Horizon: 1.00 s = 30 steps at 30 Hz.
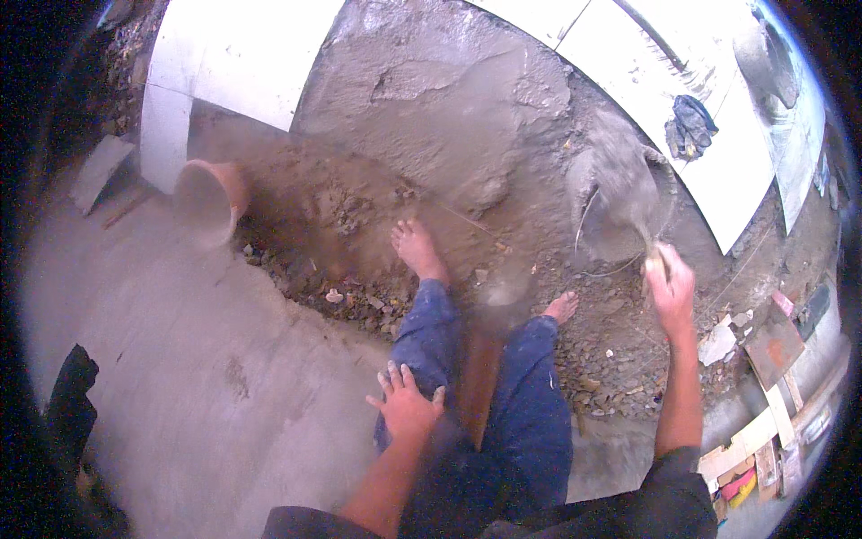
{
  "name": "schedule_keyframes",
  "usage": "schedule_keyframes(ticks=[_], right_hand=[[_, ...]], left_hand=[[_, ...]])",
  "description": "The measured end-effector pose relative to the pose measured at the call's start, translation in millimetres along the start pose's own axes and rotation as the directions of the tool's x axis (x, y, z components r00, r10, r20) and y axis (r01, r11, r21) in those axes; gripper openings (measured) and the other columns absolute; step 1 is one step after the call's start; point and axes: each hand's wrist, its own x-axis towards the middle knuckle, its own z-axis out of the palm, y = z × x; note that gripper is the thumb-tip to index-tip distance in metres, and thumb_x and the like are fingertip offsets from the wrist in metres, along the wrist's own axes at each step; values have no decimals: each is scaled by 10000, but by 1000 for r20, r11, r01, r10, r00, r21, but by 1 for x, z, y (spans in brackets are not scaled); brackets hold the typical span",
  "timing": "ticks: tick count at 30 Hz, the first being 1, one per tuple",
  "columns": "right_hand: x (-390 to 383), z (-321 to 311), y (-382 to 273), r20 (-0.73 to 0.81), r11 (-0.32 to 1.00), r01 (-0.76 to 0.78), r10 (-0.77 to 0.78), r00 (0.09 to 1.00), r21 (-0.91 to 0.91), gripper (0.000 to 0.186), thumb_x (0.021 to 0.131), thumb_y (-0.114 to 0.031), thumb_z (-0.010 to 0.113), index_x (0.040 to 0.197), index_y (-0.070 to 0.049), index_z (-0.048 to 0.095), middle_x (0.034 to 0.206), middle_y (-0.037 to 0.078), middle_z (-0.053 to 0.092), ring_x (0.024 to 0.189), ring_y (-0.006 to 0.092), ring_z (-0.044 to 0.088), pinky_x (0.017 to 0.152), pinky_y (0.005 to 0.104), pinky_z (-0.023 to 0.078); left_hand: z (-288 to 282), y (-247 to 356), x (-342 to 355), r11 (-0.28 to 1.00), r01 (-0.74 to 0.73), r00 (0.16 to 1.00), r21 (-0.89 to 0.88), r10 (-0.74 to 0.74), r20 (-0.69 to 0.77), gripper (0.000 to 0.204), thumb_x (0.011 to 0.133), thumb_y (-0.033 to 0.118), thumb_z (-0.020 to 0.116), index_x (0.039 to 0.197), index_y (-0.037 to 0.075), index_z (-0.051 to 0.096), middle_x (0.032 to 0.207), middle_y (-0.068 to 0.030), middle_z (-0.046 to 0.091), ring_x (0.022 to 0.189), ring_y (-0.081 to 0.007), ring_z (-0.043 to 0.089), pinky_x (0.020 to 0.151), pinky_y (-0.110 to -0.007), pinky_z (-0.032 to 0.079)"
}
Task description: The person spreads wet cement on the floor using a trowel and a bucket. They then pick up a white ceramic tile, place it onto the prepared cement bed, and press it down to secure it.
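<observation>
Wet grey mortar (431, 117) covers the ground beyond both hands, bordered by white tiles (242, 54). Out past the right hand (672, 292), what looks like a trowel (639, 207) points away and slightly left, its long axis running from the fist over a container (669, 184) with a thin curved handle. That hand is closed round the grip; the left hand (409, 409) holds nothing — its fingers are spread over the left leg of the blue trousers (530, 386). An orange-brown pot (232, 193) sits farther out and left of the left hand, and dark gloves (691, 126) lie on a tile beyond the right. The trowel's far end is badly blurred — its outline cannot be made out — and it hides part of the container.
</observation>
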Motion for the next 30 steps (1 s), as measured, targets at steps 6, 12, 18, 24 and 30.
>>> schedule_keyframes(ticks=[6, 12, 18, 24, 30], right_hand=[[145, 48, -46, 21, 654, 387, -493, 870, -650, 240, 912, -221, 616, 1065, -42, 665, 1102, 186, 651, 987, 338, 647, 861, 417, 529], [189, 129, -73, -86, 971, -194, 207, 975, 138, 281, 976, -319, 554, 1007, -52, 637, 804, 109, 645, 628, 222, 651, 551, 377, 546], [159, 214, -33, 275, 660, -436, 339, 900, 612, 339, 1007, -378, 527, 944, -53, 599, 702, 52, 608, 522, 147, 582, 430, 323, 493], [21, 192, -50, 70, 911, -308, 301, 951, 275, 343, 978, -335, 566, 1069, -18, 659, 850, 104, 690, 740, 232, 662, 708, 364, 528], [-74, 26, 36, -234, 910, -159, 71, 970, -383, 342, 966, -237, 595, 1201, 9, 629, 1045, 180, 671, 948, 323, 651, 870, 404, 501]], left_hand=[[-1, -1, 1, 1000, -15, 1000, -16, 15, -11, 927, 822, 624, 613, 1506, 53, 354, 1608, -142, 245, 1474, -361, 242, 1115, -711, 168], [-6, -7, 0, 999, 7, 1000, -39, -7, 12, 912, 836, 611, 601, 1508, 49, 346, 1602, -152, 258, 1475, -357, 242, 1116, -707, 175], [-5, -7, 8, 999, -13, 1000, -32, 14, 20, 888, 832, 593, 612, 1504, 67, 365, 1600, -129, 274, 1474, -350, 248, 1119, -699, 186], [2, -12, 5, 998, 2, 1000, -68, -2, -9, 871, 836, 572, 619, 1501, 68, 368, 1599, -121, 277, 1475, -339, 244, 1125, -690, 195], [13, -13, -3, 991, 19, 1000, -131, -20, -11, 909, 828, 604, 621, 1496, 50, 354, 1601, -147, 262, 1477, -371, 224, 1112, -712, 195]])
